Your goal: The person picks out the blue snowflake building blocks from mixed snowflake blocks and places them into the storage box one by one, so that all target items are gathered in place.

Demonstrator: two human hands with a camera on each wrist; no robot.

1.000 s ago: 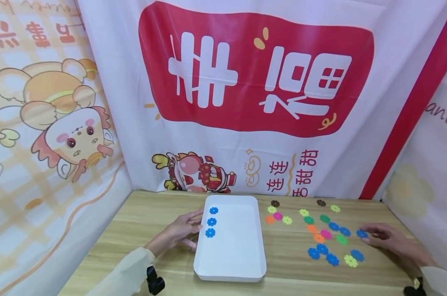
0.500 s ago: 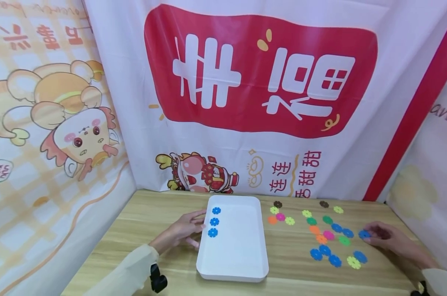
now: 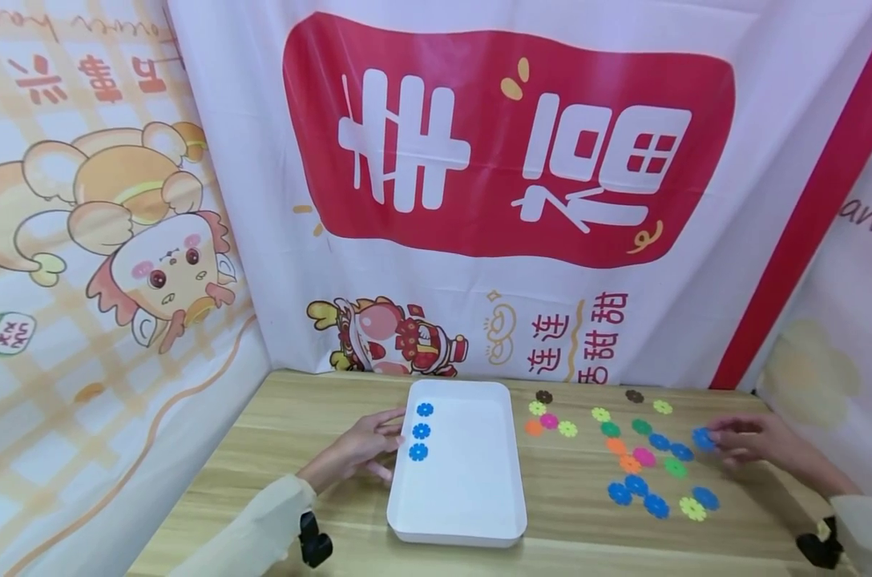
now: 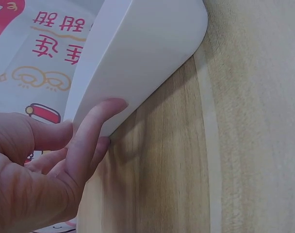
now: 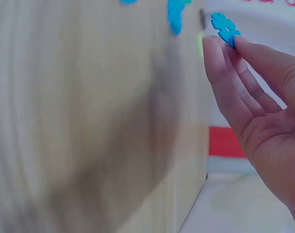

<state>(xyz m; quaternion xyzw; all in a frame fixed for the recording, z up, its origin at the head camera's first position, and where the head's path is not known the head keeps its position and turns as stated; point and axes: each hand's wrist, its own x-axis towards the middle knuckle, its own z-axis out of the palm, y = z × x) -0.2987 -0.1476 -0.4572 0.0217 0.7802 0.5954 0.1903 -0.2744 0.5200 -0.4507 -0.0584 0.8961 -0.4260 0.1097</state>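
Note:
A white rectangular tray (image 3: 456,481) lies on the table, with three blue flower-shaped discs (image 3: 421,431) in a column along its left side. My left hand (image 3: 360,447) rests against the tray's left wall; in the left wrist view its fingertips touch the outer wall and rim. At the right, my right hand (image 3: 756,442) pinches a blue flower disc (image 5: 225,28) between thumb and fingers, raised off the table. Left of that hand, more flower discs lie scattered: blue discs (image 3: 656,506), green ones (image 3: 675,467), orange, pink, yellow-green and brown.
A smaller cluster of discs, among them a pink disc (image 3: 549,421), lies just right of the tray. The wooden table (image 3: 580,525) ends at a printed cloth (image 3: 508,312) behind. Another patterned cloth (image 3: 119,240) hangs at the left.
My right hand has lifted the blue disc from the table and moved it slightly away from me. The left hand stays at the tray, and the head view has shifted a little.

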